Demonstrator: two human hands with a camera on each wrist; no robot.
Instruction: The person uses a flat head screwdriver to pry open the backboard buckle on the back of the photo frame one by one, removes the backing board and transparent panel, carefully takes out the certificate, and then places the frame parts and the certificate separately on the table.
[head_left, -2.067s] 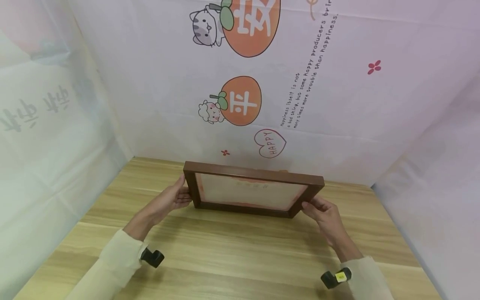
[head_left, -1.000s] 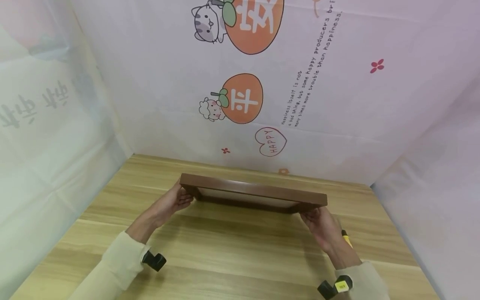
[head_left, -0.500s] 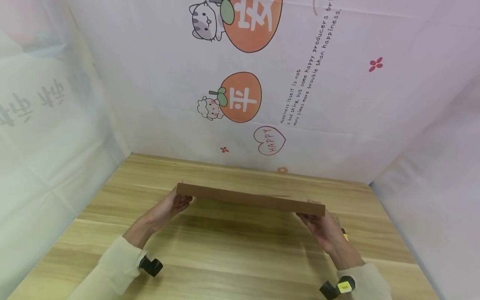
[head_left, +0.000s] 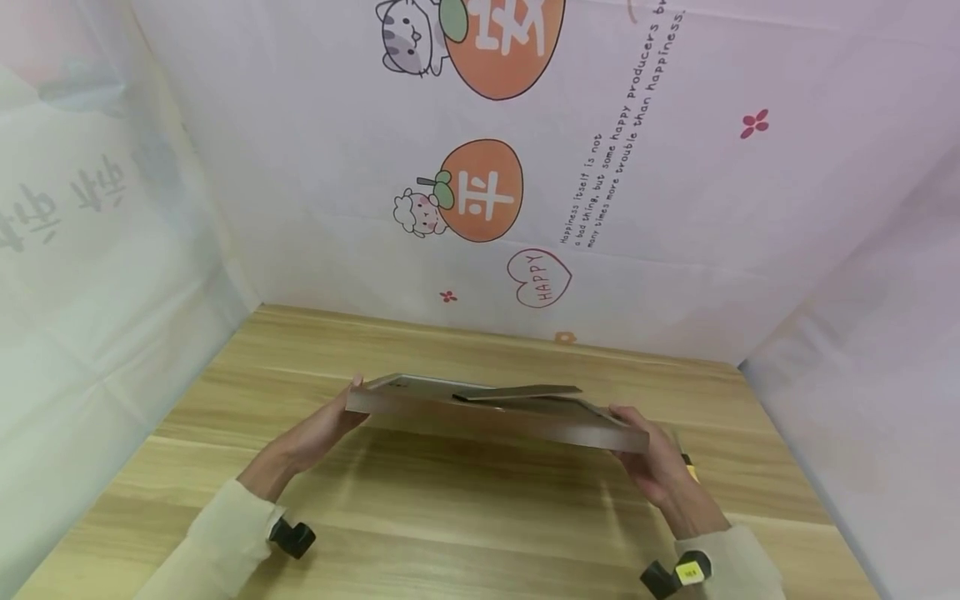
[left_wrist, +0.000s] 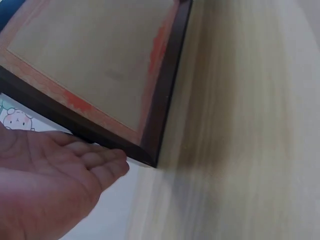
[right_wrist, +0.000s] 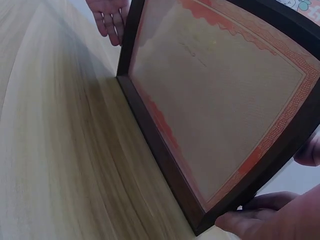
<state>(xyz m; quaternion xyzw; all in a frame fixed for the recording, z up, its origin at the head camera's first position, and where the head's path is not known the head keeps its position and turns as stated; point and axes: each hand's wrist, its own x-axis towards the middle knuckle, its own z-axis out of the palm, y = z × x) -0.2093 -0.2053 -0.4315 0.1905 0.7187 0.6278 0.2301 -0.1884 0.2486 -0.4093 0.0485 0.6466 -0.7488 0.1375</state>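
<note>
A brown picture frame (head_left: 495,422) is held between my two hands, tilted so that its back and a fold-out stand (head_left: 525,392) show in the head view. Both wrist views show its front, a pale certificate with a red-orange patterned border (right_wrist: 200,100) behind the dark rim. My left hand (head_left: 322,433) supports the left side, its fingers (left_wrist: 102,162) lying along the rim and the thumb near the back. At the right side my right hand (head_left: 652,462) pinches the frame, thumb on the back edge and fingers underneath.
A wood-grain table (head_left: 450,517) lies below. White printed cloth (head_left: 637,275) hangs behind it, with more cloth at left and right. A small black-and-yellow object (head_left: 688,471) lies partly hidden behind the right wrist.
The frame has tipped over, its top edge coming down toward me, so the certificate has turned out of the head view and the back with its stand now shows. Both hands keep hold.
</note>
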